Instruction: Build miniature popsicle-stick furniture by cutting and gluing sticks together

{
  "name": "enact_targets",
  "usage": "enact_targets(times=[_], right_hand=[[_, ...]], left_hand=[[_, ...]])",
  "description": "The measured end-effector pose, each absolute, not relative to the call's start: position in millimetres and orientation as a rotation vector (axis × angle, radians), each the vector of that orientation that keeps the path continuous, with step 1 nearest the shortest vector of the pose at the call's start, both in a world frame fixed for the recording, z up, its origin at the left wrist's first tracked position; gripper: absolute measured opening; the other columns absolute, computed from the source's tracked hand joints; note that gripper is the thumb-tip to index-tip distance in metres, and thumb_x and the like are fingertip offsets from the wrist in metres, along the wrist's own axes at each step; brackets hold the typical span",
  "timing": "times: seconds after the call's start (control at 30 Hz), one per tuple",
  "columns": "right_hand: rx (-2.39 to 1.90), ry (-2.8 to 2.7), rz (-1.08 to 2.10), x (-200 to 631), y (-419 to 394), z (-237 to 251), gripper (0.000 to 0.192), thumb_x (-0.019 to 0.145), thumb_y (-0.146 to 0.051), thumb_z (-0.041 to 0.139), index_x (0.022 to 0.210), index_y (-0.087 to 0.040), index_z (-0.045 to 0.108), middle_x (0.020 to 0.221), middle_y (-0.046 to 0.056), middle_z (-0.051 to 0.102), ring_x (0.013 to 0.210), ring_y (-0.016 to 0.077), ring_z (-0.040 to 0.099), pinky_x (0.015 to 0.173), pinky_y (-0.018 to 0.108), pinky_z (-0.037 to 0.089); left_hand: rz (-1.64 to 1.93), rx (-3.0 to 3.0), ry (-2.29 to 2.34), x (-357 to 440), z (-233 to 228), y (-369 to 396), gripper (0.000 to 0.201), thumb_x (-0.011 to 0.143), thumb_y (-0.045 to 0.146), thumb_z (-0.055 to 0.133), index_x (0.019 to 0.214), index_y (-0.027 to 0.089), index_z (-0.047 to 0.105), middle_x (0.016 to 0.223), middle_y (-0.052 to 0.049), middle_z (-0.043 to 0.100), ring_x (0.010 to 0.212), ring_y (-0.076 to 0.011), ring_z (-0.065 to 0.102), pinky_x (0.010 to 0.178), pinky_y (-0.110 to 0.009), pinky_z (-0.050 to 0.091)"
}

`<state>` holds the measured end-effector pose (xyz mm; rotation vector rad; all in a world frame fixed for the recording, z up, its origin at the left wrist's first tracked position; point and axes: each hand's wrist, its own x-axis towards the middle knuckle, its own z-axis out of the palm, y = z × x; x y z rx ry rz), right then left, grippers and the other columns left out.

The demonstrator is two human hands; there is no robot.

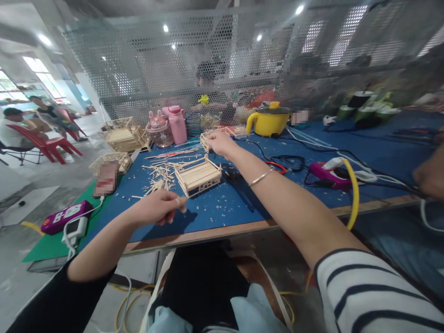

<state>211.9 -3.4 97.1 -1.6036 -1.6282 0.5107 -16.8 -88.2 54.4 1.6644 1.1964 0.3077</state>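
My right hand (220, 142) reaches across the blue table, fingers closed at the near edge of a small wooden stick frame (205, 146), partly hidden behind the hand. Low over the front of the table, my left hand (161, 206) hangs with half-curled fingers a little apart, a ring on one; nothing shows in them. Between the hands stands a miniature bed-like piece of wooden sticks (198, 176), with raised ends and a slatted top. A pile of loose short sticks (161, 176) lies beside it. Pliers with dark blue handles (243, 190) rest under my right forearm.
A yellow electric pot (270, 122), a pink jug (177, 125) and a basket (160, 134) stand at the back by a perforated screen. Power strips (329, 175) and cables lie right; another strip (65, 216) and a phone (106, 178) left. A co-worker's hand (430, 173) is far right.
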Motion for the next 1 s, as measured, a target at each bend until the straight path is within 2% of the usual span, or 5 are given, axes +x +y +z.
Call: enact_targets(times=[0.17, 0.3, 0.47, 0.8, 1.0], right_hand=[[-1.046, -1.595, 1.029, 189, -80, 93, 0.016, 0.087, -0.031, 0.059, 0.081, -0.017, 0.063, 0.069, -0.003, 0.06, 0.061, 0.0085, 0.051, 0.063, 0.023, 0.042], [-0.838, -1.412, 1.544, 167, -131, 66, 0.037, 0.069, -0.051, 0.074, 0.063, -0.018, 0.058, 0.057, -0.005, 0.053, 0.055, 0.0079, 0.046, 0.058, 0.023, 0.038], [-0.952, -1.346, 1.596, 170, -135, 49, 0.042, 0.057, -0.054, 0.081, 0.059, -0.017, 0.061, 0.056, -0.005, 0.055, 0.054, 0.0076, 0.046, 0.058, 0.024, 0.038], [-1.598, -1.846, 0.211, 258, -25, 79, 0.025, 0.093, -0.029, 0.048, 0.105, -0.019, 0.067, 0.1, 0.005, 0.07, 0.09, 0.0164, 0.062, 0.083, 0.029, 0.048], [-1.938, -1.81, 0.176, 298, 93, 75, 0.037, 0.09, -0.032, 0.06, 0.122, -0.015, 0.057, 0.127, 0.012, 0.057, 0.11, 0.0235, 0.058, 0.092, 0.044, 0.05]], left_hand=[[1.416, 1.621, 1.067, -1, 46, -113, 0.054, 0.078, 0.055, 0.065, 0.121, 0.021, 0.064, 0.091, -0.004, 0.068, 0.068, -0.011, 0.058, 0.057, -0.019, 0.046], [1.622, 1.561, 1.059, 20, 21, -131, 0.034, 0.079, 0.049, 0.067, 0.099, 0.022, 0.075, 0.089, -0.003, 0.071, 0.085, -0.0168, 0.063, 0.083, -0.026, 0.049], [1.445, 1.226, 0.956, 35, 2, -134, 0.039, 0.07, 0.053, 0.074, 0.09, 0.019, 0.075, 0.083, -0.004, 0.072, 0.075, -0.0183, 0.063, 0.069, -0.028, 0.052], [1.337, 1.02, 1.249, -2, -33, -119, 0.049, 0.062, 0.051, 0.081, 0.097, 0.021, 0.066, 0.076, -0.001, 0.072, 0.076, -0.0164, 0.068, 0.071, -0.022, 0.056], [1.211, 1.253, 1.304, 0, -30, -114, 0.051, 0.055, 0.054, 0.081, 0.097, 0.025, 0.075, 0.071, -0.002, 0.073, 0.069, -0.0208, 0.069, 0.068, -0.028, 0.058]])
